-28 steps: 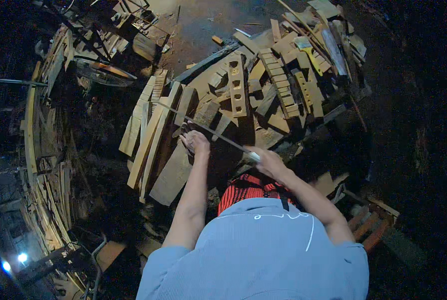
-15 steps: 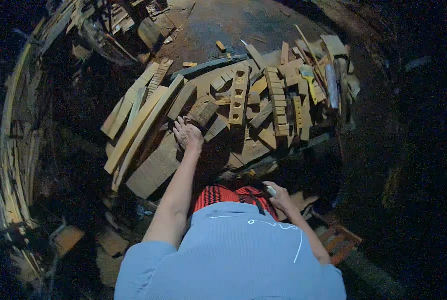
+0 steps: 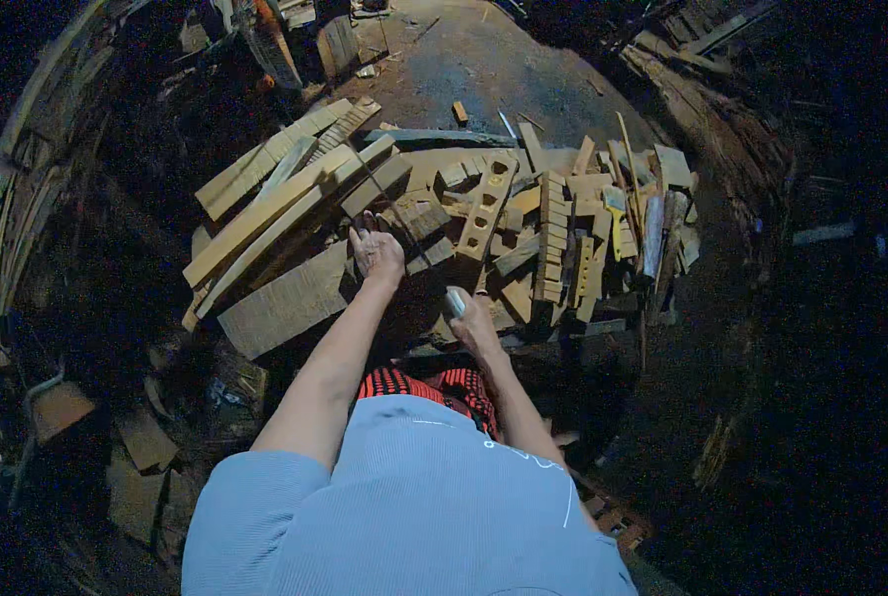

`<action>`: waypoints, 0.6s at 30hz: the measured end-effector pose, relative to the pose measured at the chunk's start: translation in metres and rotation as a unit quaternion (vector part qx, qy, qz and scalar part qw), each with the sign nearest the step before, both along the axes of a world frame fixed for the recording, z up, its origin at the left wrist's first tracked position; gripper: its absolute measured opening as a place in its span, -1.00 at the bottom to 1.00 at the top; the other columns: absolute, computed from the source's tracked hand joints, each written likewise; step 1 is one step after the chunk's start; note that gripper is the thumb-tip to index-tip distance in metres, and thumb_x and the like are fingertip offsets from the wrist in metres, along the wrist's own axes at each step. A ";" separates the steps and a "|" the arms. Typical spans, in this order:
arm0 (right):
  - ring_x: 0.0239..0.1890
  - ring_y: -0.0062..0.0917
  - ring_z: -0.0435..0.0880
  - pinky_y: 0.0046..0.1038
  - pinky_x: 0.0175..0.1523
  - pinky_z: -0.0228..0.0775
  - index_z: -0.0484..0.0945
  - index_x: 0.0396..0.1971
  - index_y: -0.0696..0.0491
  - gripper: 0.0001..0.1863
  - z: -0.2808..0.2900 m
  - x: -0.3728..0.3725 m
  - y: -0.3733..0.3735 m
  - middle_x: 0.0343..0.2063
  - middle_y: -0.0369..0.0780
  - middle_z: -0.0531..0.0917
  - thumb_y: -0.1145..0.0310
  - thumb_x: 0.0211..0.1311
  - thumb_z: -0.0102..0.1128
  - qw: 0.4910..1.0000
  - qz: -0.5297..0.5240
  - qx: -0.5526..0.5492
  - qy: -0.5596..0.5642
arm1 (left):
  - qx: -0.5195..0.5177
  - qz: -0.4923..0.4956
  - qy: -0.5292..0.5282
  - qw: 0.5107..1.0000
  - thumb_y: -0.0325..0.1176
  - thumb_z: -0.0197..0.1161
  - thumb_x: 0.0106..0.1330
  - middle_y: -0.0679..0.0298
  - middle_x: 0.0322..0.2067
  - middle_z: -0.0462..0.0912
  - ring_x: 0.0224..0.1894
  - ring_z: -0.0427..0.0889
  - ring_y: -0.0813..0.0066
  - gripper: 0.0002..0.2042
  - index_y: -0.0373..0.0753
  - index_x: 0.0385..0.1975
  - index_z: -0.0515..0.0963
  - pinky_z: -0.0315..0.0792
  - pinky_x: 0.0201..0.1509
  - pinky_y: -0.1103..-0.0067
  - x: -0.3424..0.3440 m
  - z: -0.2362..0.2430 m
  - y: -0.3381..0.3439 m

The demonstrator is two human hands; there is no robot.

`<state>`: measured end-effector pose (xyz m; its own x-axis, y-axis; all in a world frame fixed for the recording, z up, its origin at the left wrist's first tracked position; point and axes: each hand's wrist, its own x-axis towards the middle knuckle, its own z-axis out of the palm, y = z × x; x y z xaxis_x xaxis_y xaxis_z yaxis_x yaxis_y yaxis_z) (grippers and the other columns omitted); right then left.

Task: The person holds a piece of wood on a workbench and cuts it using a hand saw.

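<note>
My left hand (image 3: 377,253) lies with its fingers stretched and slightly apart against the left end of a short brown wood block (image 3: 422,219). In my closed right hand (image 3: 477,323) is a long thin-bladed tool, apparently a handsaw (image 3: 389,202). Its pale, silvery handle end shows above the thumb. The dark narrow blade is seen nearly edge-on and slants away to the upper left, passing over or across the block. Whether it touches the wood I cannot tell. Beneath my left wrist a wide rough plank (image 3: 285,310) slants down to the left.
Long pale boards (image 3: 260,223) lie at the left. To the right are a wood piece with square holes (image 3: 487,204), a notched strip (image 3: 551,238) and a yellow-handled brush (image 3: 616,223). Farther off, an orange block (image 3: 460,112) rests on the dirt floor (image 3: 523,70).
My right hand has risen from beside my lap, forward and left, bringing the tool over the wood. My left hand stays by the block. The view has shifted and tilted slightly.
</note>
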<state>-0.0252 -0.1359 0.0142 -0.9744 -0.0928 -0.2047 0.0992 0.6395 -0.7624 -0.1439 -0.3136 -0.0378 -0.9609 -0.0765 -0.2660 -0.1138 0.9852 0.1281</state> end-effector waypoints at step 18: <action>-0.09 -0.36 0.58 -0.42 -0.04 0.41 0.38 0.04 -0.11 -0.38 0.034 0.146 0.047 -0.11 -0.21 0.58 0.52 -0.16 0.23 0.993 -0.094 -0.064 -0.045 | 0.219 0.059 0.211 0.951 -0.19 -0.16 0.31 0.06 0.15 0.27 0.24 0.15 0.11 -0.56 -0.31 0.12 0.27 -0.16 0.31 0.11 -0.002 0.024 -0.051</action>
<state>0.1209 -0.0888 0.0481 -0.9555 0.0574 -0.2894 0.2782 0.5017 -0.8191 -0.1457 -0.3643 -0.0135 -0.9808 -0.1611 0.1100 -0.0678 0.8101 0.5824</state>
